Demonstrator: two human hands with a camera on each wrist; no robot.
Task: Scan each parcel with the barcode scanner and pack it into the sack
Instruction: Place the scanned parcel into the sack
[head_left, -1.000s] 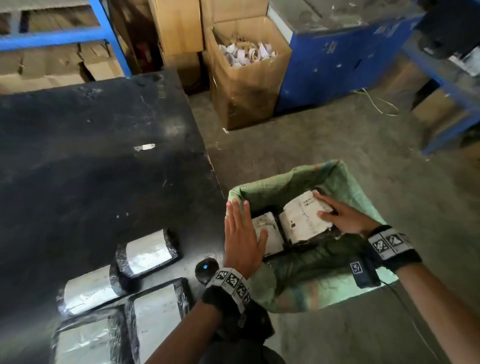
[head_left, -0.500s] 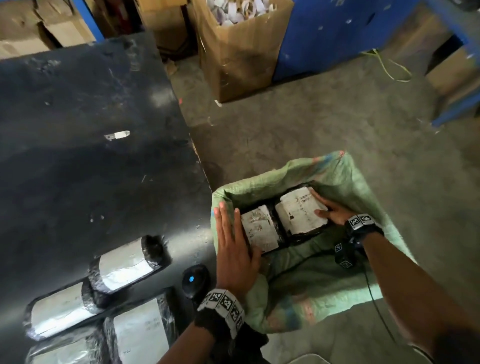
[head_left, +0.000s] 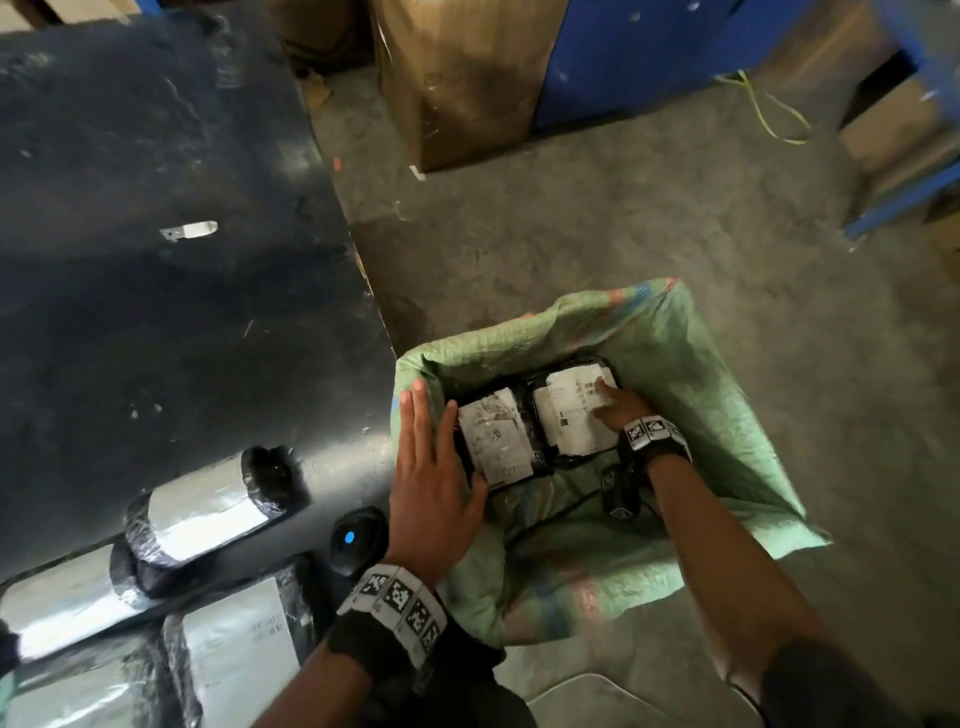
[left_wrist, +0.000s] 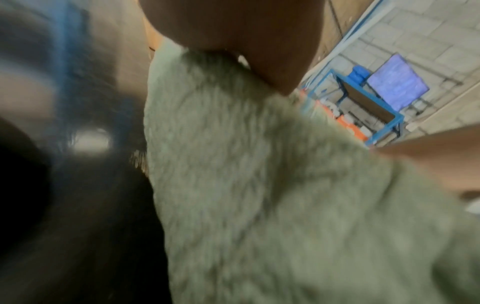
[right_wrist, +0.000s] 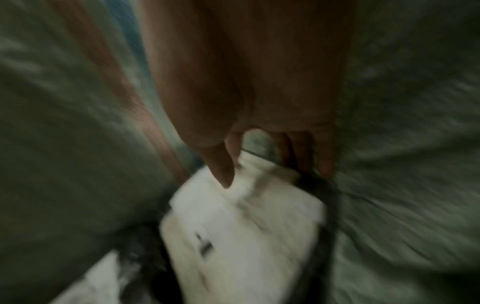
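A green woven sack stands open on the floor against the black table. Two black-wrapped parcels with white labels lie side by side inside it. My right hand reaches into the sack and pinches the right parcel at its far edge. In the right wrist view the thumb lies on that parcel's label and the fingers curl behind the edge. My left hand lies flat with straight fingers on the sack's left rim, beside the left parcel. The barcode scanner, blue light on, lies on the table by my left wrist.
Several wrapped parcels lie at the table's near left corner. A small metal piece lies mid-table. A brown carton and a blue cabinet stand beyond the sack, with bare concrete floor between.
My right hand has gone deeper into the sack with the parcel, which now lies flat beside the other one. The left hand has stayed on the rim. The view has tilted down.
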